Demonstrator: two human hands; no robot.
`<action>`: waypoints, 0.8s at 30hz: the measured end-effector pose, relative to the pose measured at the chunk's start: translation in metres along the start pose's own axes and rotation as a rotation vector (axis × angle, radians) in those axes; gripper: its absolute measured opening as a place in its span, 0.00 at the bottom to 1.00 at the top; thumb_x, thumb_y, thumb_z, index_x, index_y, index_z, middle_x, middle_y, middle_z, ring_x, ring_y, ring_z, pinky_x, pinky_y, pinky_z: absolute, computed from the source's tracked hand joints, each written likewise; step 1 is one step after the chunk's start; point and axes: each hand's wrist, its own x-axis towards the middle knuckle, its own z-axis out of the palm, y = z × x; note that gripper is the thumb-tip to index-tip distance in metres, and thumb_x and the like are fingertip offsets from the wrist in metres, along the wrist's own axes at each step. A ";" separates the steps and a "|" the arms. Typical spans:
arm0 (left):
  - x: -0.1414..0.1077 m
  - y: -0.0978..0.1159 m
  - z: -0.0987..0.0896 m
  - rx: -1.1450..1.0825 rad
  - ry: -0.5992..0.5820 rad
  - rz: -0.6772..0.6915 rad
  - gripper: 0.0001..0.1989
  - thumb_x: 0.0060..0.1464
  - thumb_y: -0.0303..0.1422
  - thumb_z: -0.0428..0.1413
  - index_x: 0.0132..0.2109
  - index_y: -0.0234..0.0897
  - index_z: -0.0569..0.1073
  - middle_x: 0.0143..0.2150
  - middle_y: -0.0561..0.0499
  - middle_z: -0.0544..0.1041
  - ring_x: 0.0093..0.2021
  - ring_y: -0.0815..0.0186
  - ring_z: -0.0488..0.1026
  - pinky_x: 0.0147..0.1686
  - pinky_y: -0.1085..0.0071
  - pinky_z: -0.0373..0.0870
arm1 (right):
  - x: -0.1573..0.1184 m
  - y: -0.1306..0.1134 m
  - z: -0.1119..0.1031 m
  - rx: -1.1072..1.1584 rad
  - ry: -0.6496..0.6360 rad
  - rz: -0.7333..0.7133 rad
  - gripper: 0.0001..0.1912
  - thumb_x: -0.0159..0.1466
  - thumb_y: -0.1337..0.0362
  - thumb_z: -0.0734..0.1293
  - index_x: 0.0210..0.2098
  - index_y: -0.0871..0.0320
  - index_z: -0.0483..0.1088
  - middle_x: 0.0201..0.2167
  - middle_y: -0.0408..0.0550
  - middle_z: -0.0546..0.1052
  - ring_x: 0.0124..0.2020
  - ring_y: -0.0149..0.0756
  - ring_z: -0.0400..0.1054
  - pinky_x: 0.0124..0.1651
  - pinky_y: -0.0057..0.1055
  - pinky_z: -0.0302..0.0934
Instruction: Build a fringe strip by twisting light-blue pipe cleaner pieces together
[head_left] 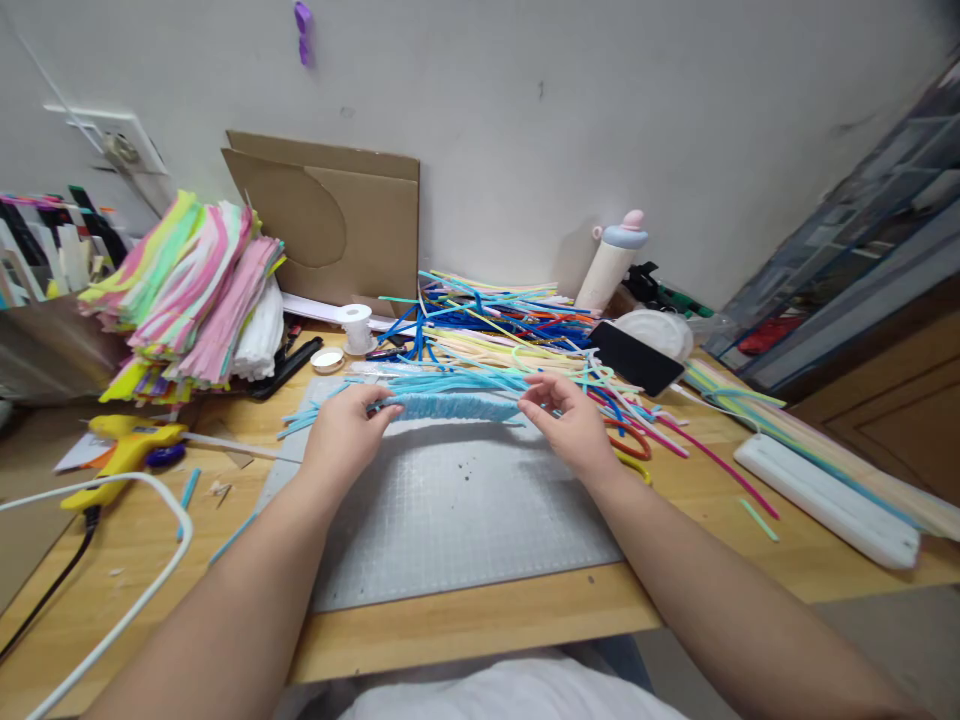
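Note:
A light blue fuzzy band (457,406), seemingly made of pipe cleaners set side by side, stretches between my hands above the far part of the grey cutting mat (465,510). Its left end is pinched between the thumb and fingers of my left hand (346,428). At the other end, the thumb and fingertips of my right hand (568,422) close on the band's edge. Just behind it lie loose light blue pipe cleaners (442,382), partly covered by the band and my fingers.
Pipe cleaners in many colours (495,325) heap up behind the mat. A yellow glue gun (124,455) with its cable lies left, near bundled stems (187,290). To the right are a phone (636,357), a bottle (611,260) and a long white case (825,500). Cardboard (330,210) leans on the wall.

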 end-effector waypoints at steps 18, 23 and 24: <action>-0.002 0.000 -0.006 -0.121 -0.263 -0.134 0.16 0.52 0.44 0.49 0.26 0.39 0.73 0.19 0.53 0.69 0.23 0.65 0.64 0.24 0.71 0.54 | 0.003 0.001 -0.009 -0.163 -0.139 0.310 0.16 0.59 0.55 0.62 0.19 0.56 0.64 0.15 0.41 0.65 0.19 0.32 0.57 0.24 0.29 0.50; -0.002 0.007 -0.003 -0.359 -0.238 -0.206 0.15 0.52 0.43 0.48 0.30 0.37 0.73 0.19 0.56 0.66 0.19 0.69 0.60 0.21 0.73 0.54 | 0.002 -0.008 -0.008 0.113 -0.186 0.463 0.15 0.59 0.52 0.60 0.27 0.58 0.65 0.18 0.42 0.68 0.15 0.27 0.58 0.16 0.24 0.46; -0.004 0.011 -0.002 -0.490 -0.191 -0.242 0.15 0.51 0.43 0.50 0.31 0.37 0.73 0.20 0.55 0.67 0.19 0.70 0.60 0.21 0.74 0.54 | 0.001 -0.012 -0.008 0.168 -0.186 0.468 0.15 0.58 0.51 0.61 0.29 0.58 0.65 0.19 0.42 0.69 0.16 0.26 0.59 0.16 0.23 0.46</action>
